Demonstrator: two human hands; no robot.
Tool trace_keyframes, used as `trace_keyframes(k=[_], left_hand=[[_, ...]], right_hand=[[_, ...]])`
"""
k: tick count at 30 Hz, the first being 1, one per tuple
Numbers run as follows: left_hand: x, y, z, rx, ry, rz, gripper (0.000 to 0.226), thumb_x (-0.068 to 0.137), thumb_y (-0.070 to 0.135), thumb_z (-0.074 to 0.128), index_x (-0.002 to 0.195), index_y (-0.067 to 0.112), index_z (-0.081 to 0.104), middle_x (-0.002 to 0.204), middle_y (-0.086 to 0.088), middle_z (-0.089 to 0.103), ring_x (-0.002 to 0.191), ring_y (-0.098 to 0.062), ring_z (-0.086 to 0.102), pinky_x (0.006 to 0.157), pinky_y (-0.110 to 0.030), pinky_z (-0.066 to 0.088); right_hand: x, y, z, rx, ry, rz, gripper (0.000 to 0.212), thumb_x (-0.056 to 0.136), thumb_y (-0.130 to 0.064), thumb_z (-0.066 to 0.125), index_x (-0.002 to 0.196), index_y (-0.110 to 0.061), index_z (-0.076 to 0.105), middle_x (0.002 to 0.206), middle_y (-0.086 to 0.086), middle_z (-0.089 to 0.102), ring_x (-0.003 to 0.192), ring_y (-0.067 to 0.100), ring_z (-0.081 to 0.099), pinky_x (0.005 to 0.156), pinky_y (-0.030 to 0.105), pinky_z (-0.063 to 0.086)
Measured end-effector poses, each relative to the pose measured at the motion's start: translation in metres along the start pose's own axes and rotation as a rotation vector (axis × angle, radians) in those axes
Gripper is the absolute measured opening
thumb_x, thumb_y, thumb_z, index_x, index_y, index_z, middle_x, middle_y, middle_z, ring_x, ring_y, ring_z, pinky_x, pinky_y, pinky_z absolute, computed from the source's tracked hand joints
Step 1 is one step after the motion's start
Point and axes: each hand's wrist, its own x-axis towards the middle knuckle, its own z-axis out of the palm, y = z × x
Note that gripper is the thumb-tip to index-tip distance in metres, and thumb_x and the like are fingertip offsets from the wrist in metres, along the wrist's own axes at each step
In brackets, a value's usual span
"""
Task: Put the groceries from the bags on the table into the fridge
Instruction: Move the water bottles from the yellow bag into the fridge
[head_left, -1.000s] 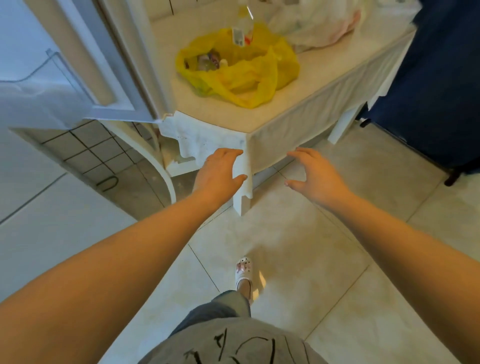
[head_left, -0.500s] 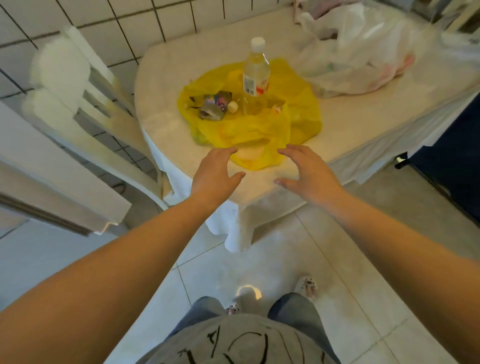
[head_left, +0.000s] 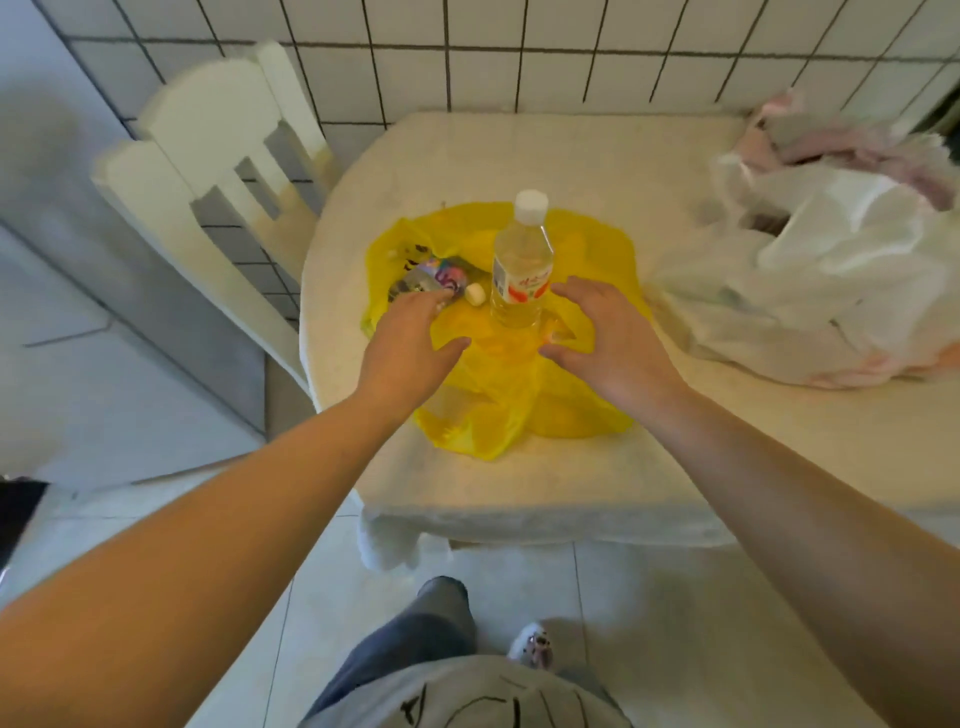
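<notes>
Left hand (head_left: 410, 338), right hand (head_left: 602, 338): spread, empty, flanking bottle (head_left: 521, 270) in yellow bag (head_left: 582, 405). Likely heavy, smooth, rigid; grasp mid-body.

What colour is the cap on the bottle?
White; the bottle cap shows clearly in the head view.

A white wooden chair (head_left: 208, 171) stands to my left, its slatted back close beside the table's rounded corner. Behind it runs a wall of white tiles (head_left: 519, 52) with dark grout lines. Below me the floor (head_left: 649, 623) is pale glossy tile. I can see my grey trouser leg (head_left: 415, 629), the hem of my grey printed shirt (head_left: 467, 701), and one white patterned shoe (head_left: 532, 644).
</notes>
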Motion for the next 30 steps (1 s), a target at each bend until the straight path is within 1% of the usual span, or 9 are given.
trace_keyframes(k=[5,8,11,14,17,20,23,26,30], left_hand=[[0.025,0.007,0.003,-0.019,0.069,-0.025,0.053,0.082,0.028,0.070,0.131,0.017,0.051,0.129,-0.008,0.053,0.120,-0.023,0.045,0.094,-0.026,0.033],[0.047,0.007,0.003,-0.032,0.070,0.016,0.055,0.083,0.025,0.069,0.132,0.013,0.049,0.130,-0.009,0.052,0.122,-0.023,0.043,0.097,-0.024,0.031],[0.073,-0.001,0.003,-0.024,0.046,0.065,0.056,0.083,0.024,0.069,0.133,0.012,0.048,0.131,-0.010,0.052,0.124,-0.025,0.043,0.101,-0.032,0.032],[0.094,-0.013,0.008,0.010,-0.003,0.139,0.052,0.085,0.023,0.068,0.133,0.014,0.050,0.132,-0.007,0.053,0.125,-0.024,0.044,0.102,-0.033,0.033],[0.113,-0.028,0.015,0.082,-0.050,0.259,0.043,0.088,0.024,0.064,0.129,0.018,0.054,0.133,-0.003,0.054,0.123,-0.022,0.047,0.101,-0.034,0.037],[0.127,-0.040,0.020,0.178,-0.082,0.432,0.036,0.089,0.027,0.057,0.123,0.015,0.060,0.130,-0.007,0.057,0.117,-0.027,0.055,0.095,-0.039,0.043],[0.138,-0.054,0.028,0.231,-0.123,0.566,0.039,0.089,0.028,0.051,0.125,0.017,0.057,0.131,-0.012,0.056,0.113,-0.031,0.057,0.092,-0.045,0.046],[0.150,-0.061,0.035,0.286,-0.196,0.572,0.043,0.088,0.034,0.049,0.130,0.025,0.046,0.134,-0.011,0.053,0.117,-0.032,0.054,0.096,-0.051,0.042],[0.172,-0.060,0.041,0.347,-0.264,0.548,0.048,0.084,0.038,0.046,0.128,0.020,0.055,0.128,-0.010,0.058,0.113,-0.031,0.057,0.095,-0.057,0.039]], right_hand=[[0.043,0.017,-0.008,0.046,-0.002,-0.066,0.066,0.078,-0.028,0.073,0.136,-0.017,0.043,0.139,0.003,0.044,0.131,0.017,0.036,0.101,0.015,0.020],[0.067,0.027,-0.015,0.057,0.032,-0.075,0.069,0.079,-0.026,0.073,0.138,-0.016,0.040,0.138,0.003,0.045,0.129,0.017,0.038,0.099,0.013,0.020],[0.085,0.039,-0.020,0.045,0.024,-0.060,0.069,0.080,-0.022,0.071,0.140,-0.017,0.038,0.139,0.004,0.045,0.129,0.019,0.040,0.104,0.022,0.025],[0.101,0.055,-0.022,0.011,0.019,-0.061,0.065,0.081,-0.016,0.070,0.139,-0.015,0.040,0.138,0.007,0.046,0.129,0.022,0.041,0.107,0.029,0.028],[0.115,0.070,-0.016,-0.002,0.021,-0.081,0.060,0.081,-0.015,0.070,0.136,-0.015,0.046,0.136,0.006,0.049,0.127,0.023,0.044,0.104,0.025,0.028],[0.128,0.085,-0.006,-0.033,-0.055,-0.103,0.056,0.082,-0.018,0.070,0.134,-0.020,0.049,0.137,0.003,0.050,0.128,0.021,0.043,0.104,0.026,0.028],[0.143,0.097,0.002,-0.021,-0.133,-0.114,0.055,0.082,-0.023,0.070,0.133,-0.027,0.050,0.139,-0.002,0.047,0.129,0.020,0.041,0.105,0.032,0.031],[0.157,0.101,0.008,-0.009,-0.190,-0.117,0.052,0.082,-0.024,0.069,0.131,-0.029,0.052,0.140,-0.004,0.046,0.130,0.019,0.040,0.104,0.028,0.028],[0.175,0.105,0.016,-0.003,-0.249,-0.144,0.052,0.081,-0.024,0.070,0.130,-0.025,0.053,0.139,-0.002,0.048,0.130,0.021,0.040,0.105,0.029,0.027]])
